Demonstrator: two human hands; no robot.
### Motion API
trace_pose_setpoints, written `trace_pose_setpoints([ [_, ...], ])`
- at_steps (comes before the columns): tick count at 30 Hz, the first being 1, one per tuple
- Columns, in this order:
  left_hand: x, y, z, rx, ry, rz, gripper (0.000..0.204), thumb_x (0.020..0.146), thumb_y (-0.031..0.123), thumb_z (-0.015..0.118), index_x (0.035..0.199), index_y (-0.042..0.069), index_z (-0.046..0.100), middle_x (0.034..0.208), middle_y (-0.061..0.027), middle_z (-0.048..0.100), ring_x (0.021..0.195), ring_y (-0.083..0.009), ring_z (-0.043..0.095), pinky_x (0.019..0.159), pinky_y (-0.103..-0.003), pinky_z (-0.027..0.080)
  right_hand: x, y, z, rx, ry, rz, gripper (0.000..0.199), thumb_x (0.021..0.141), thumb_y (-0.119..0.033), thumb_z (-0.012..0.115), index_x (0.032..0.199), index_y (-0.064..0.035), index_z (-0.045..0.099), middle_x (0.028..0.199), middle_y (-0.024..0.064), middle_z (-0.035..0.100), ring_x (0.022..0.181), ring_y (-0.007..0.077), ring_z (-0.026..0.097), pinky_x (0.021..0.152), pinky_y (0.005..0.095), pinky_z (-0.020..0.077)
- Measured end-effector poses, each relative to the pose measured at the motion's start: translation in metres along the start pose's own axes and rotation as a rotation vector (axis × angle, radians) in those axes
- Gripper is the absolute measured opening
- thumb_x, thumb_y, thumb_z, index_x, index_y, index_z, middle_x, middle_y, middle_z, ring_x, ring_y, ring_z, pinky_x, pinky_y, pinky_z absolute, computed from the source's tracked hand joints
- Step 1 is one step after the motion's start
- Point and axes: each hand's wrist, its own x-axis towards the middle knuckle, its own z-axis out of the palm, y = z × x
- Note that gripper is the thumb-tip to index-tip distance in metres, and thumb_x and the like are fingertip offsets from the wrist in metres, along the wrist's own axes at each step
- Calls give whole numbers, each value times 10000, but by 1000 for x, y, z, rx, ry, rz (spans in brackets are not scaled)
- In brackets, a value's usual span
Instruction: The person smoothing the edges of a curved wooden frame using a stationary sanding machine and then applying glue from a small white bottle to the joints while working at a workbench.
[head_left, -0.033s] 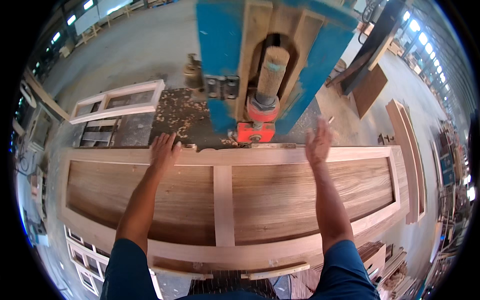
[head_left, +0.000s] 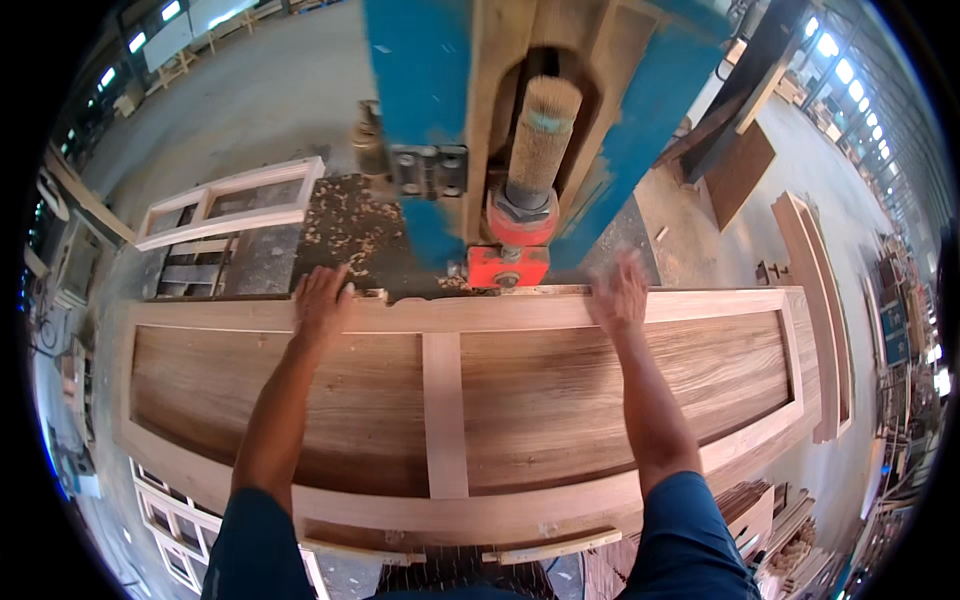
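Observation:
A long pale wooden panelled door lies across in front of me, with two brown inset panels and a short bar between them. My left hand rests open on its far rail, left of the middle, fingers reaching over the far edge. Further right, my right hand is at the same rail, open and slightly blurred, its fingers stretched forward. Between the hands stands a blue machine with a worn cylindrical shaft. Its red block sits just beyond the rail. Neither hand holds anything.
Wood chips litter the dark machine table. A small pale frame lies at the far left. Long boards stand beyond the door's right end. White lattice frames and stacked wood are at the near corners.
My right hand has moved left and slightly nearer, closer to the red block. My left hand stays on the rail, almost unmoved. The machine appears slightly larger and shifted left in view.

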Motion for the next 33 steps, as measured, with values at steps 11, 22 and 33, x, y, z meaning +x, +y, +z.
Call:
trace_pose_setpoints([
  [11, -6, -46, -5, -25, -21, 21, 145, 949, 204, 533, 935, 92, 624, 936, -106, 645, 989, -325, 590, 894, -486, 421, 3, 0, 9, 395, 18, -36, 337, 935, -374, 579, 806, -74, 665, 827, 161, 686, 843, 374, 639, 825, 494, 484],
  [22, 6, -5, 7, -116, 32, 36, 299, 988, 228, 458, 848, 4, 599, 853, -229, 619, 854, -433, 583, 770, -526, 439, -124, 211, -76, 122, 215, 192, 485, 863, -281, 671, 1255, -4, 596, 1286, 217, 598, 1206, 396, 547, 1048, 469, 421],
  [33, 12, -135, 29, 269, 50, 194, 438, 1034, 259, 413, 1229, -103, 565, 1229, -322, 581, 1131, -463, 539, 974, -479, 394, -174, 554, -143, -284, -38, 723, 592, 924, -525, 578, 1431, -232, 492, 1458, 163, 465, 1352, 410, 412, 1104, 482, 376],
])
